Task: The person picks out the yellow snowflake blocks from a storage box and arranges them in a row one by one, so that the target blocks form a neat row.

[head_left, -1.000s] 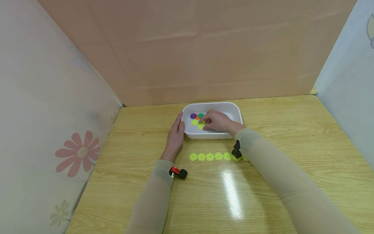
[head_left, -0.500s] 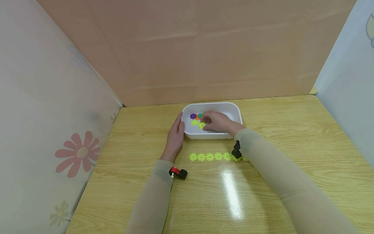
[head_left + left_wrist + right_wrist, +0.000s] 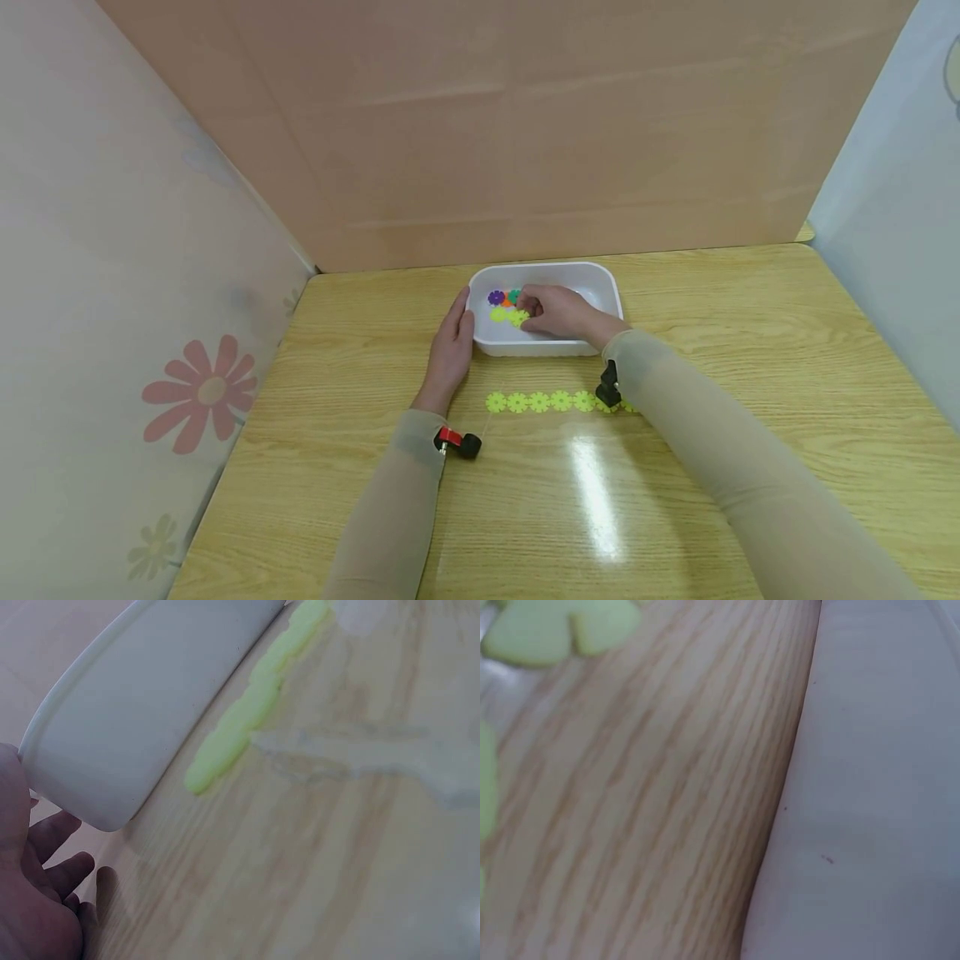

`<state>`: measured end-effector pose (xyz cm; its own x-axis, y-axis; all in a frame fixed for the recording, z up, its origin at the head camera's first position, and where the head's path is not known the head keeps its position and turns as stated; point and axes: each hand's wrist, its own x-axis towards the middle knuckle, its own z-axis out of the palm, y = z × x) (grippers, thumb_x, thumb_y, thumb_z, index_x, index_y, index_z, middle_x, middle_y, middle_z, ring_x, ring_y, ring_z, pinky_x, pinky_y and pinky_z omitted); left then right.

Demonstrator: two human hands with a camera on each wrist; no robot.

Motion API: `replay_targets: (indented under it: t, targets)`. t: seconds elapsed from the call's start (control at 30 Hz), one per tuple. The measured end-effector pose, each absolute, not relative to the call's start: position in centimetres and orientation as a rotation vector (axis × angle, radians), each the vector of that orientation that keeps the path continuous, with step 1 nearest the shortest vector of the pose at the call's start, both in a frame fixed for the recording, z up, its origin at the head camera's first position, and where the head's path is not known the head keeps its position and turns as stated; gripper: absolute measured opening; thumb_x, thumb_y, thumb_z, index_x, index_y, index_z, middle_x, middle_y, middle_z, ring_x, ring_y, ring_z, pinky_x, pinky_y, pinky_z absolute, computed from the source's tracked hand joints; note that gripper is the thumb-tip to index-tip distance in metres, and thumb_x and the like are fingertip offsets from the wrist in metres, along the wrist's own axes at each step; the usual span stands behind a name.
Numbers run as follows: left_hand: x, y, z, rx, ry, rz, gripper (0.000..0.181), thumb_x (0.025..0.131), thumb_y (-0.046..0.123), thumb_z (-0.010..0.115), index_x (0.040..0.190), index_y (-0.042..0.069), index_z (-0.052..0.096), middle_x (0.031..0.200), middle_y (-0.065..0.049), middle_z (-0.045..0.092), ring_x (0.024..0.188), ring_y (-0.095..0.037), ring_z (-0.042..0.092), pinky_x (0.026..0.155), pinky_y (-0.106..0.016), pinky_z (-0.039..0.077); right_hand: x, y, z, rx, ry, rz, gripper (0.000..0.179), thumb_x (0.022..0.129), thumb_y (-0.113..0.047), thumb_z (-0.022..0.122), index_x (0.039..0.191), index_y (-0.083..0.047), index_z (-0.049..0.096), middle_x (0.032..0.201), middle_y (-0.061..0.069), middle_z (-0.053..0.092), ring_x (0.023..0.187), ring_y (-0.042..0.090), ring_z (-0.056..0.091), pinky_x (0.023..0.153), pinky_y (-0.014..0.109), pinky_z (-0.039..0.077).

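Note:
A white plastic tray (image 3: 547, 348) stands on the table with my left hand (image 3: 450, 354) against its left end, fingers extended along the wall. In the left wrist view, that hand (image 3: 41, 892) touches the tray's corner. Inside the tray, my right hand (image 3: 558, 312) pinches a yellow-green snowflake disc (image 3: 518, 319) between thumb and fingers, which partly hide it. Another yellow-green disc (image 3: 499, 314) lies just left of it. A purple disc (image 3: 496, 297), a green disc (image 3: 513, 296) and a partly covered orange disc (image 3: 507, 303) lie behind. The right wrist view does not show the hand.
A row of several yellow-green discs (image 3: 539, 402) lies in front of the tray, its right end hidden by the right sleeve. Behind the table (image 3: 360, 350) rises a brown panel (image 3: 495, 150). Walls with flower prints flank both sides.
The yellow-green disc at my right fingertips has shifted slightly away from me, toward the other discs, and the fingers have drawn in a little. My left hand and the tray have stayed put.

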<state>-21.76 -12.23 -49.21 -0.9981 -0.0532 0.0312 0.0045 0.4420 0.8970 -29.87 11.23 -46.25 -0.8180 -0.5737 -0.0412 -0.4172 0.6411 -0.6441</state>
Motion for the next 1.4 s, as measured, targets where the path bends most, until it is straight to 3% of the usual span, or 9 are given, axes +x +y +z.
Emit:
replay_targets:
  t: [0.7,0.93,1.23,1.4]
  targets:
    - [-21.8,-12.1,-49.2,0.048,-2.624,-1.633,0.055,0.120,0.046,0.036,0.175,0.037,0.033,0.178,0.009,0.035,0.164,-0.016,0.029,0.134,-0.043,0.027,-30.0,11.5,-46.5,-0.757,2.646,-0.984,0.028,0.097,-0.025,0.089,0.113,-0.003,0.080,0.102,0.006,0.080,0.101,0.026,0.072,0.099,0.046,0.057]
    - [-21.8,-11.9,-49.3,0.034,-2.618,-1.642,0.057,0.121,0.044,0.036,0.176,0.030,0.033,0.178,0.007,0.035,0.165,-0.020,0.029,0.134,-0.046,0.027,-29.9,11.8,-46.1,-0.754,2.691,-1.023,0.030,0.097,-0.029,0.088,0.113,-0.005,0.081,0.101,0.005,0.079,0.096,0.023,0.071,0.093,0.044,0.057]
    - [-21.9,-12.1,-49.5,0.043,-2.610,-1.644,0.056,0.121,0.043,0.036,0.176,0.032,0.033,0.178,0.008,0.034,0.165,-0.019,0.028,0.135,-0.046,0.026,-29.2,12.2,-43.8,-0.745,2.713,-1.083,0.029,0.100,-0.028,0.086,0.120,-0.007,0.080,0.105,0.005,0.078,0.097,0.023,0.067,0.088,0.040,0.054]
    - [-21.9,-12.0,-49.4,0.038,-2.604,-1.652,0.056,0.121,0.041,0.037,0.176,0.031,0.033,0.178,0.008,0.034,0.165,-0.019,0.028,0.135,-0.045,0.026,-28.6,13.1,-43.0,-0.784,2.746,-1.137,0.029,0.099,-0.030,0.087,0.117,-0.008,0.081,0.099,0.003,0.076,0.092,0.021,0.064,0.083,0.038,0.051]
